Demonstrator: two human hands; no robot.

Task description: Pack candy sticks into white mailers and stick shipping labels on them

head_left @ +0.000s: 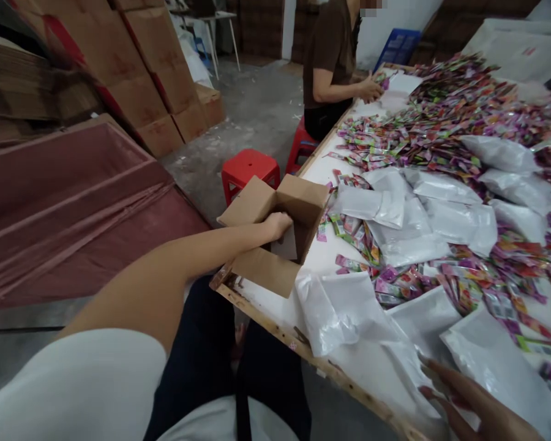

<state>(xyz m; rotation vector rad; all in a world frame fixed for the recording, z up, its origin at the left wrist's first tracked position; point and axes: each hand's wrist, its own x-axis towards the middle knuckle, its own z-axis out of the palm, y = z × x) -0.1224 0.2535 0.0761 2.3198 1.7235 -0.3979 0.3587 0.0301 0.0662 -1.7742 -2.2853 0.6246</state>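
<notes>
An open cardboard box (262, 269) stands at the table's corner with its flaps spread outward. My left hand (278, 226) reaches into it, fingers curled closed on a white plastic bag (285, 246), most of which is hidden inside the box. At the lower right, my right hand (472, 395) is open with its fingers apart, just over a white plastic bag (411, 367); whether it touches the bag I cannot tell. A bulging white bag (340, 309) lies between the box and that hand.
Colourful small packets (441, 122) heap across the white table (266, 303), with several more white bags (408, 226) on them. A co-worker (330, 67) sits at the far side. A red stool (251, 168), a reddish fabric-lined bin (73, 214) and stacked cartons (133, 73) stand left.
</notes>
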